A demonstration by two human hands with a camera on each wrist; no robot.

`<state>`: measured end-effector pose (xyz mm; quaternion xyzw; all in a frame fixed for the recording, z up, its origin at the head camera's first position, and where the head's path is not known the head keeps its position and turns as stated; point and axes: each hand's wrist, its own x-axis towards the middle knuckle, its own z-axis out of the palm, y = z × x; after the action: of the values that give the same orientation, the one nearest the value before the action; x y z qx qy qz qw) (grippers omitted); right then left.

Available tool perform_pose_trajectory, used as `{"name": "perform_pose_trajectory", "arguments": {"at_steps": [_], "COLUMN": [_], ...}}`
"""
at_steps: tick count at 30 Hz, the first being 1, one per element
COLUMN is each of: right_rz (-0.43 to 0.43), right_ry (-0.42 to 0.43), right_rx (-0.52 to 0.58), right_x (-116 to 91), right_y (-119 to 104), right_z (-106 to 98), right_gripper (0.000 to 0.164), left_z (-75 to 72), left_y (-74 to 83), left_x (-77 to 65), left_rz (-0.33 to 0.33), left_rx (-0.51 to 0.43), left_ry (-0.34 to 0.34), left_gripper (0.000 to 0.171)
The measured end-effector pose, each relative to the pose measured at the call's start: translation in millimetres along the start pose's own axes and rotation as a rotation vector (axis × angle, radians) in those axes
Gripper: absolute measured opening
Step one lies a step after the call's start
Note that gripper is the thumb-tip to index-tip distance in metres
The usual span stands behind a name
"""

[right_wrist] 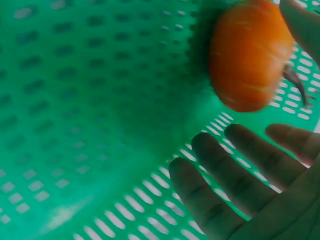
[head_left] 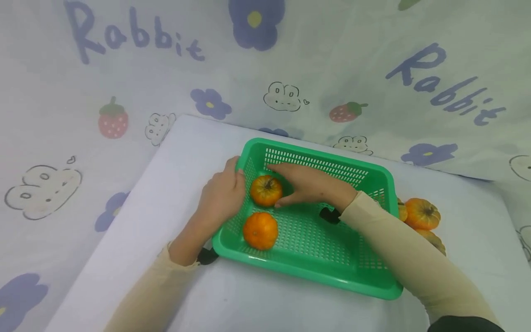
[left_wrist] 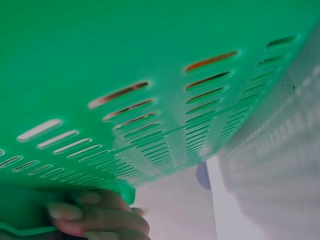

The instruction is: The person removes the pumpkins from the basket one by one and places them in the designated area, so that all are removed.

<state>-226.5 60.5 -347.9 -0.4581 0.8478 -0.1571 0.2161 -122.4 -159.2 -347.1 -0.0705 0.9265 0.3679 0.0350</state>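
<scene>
A green plastic basket with slotted walls stands on the white table, holding two small orange pumpkins at its left end. My left hand grips the basket's left rim; in the left wrist view its fingers curl under that rim. Inside the basket, my right hand reaches toward the rear pumpkin, which has a stalk. Its thumb and fingers are spread around the pumpkin's right side, and the right wrist view shows a gap between the fingers and the pumpkin. The front pumpkin lies nearer me.
Several more pumpkins sit on the table just outside the basket's right end, partly hidden by the basket and my right sleeve. A pale cloth printed with rabbits, flowers and strawberries hangs behind the table.
</scene>
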Motion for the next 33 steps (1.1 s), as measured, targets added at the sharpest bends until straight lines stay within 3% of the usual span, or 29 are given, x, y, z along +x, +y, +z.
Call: {"name": "perform_pose_trajectory", "arguments": {"at_steps": [10, 23, 33], "right_rz": [0.006, 0.015, 0.027], "right_ry": [0.002, 0.002, 0.019], "right_rx": [-0.009, -0.038, -0.052], "right_x": [7, 9, 6], "right_y": [0, 1, 5], "right_z": [7, 12, 16], "right_gripper": [0.102, 0.100, 0.085], "left_z": [-7.2, -2.5, 1.4], "left_y": [0.3, -3.9, -2.4], "left_x": [-2.3, -1.7, 1.3], "left_rz": [0.008, -0.005, -0.011], "left_rx": [0.016, -0.023, -0.030], "left_ry": [0.003, -0.014, -0.033], "left_gripper": [0.055, 0.057, 0.056]}}
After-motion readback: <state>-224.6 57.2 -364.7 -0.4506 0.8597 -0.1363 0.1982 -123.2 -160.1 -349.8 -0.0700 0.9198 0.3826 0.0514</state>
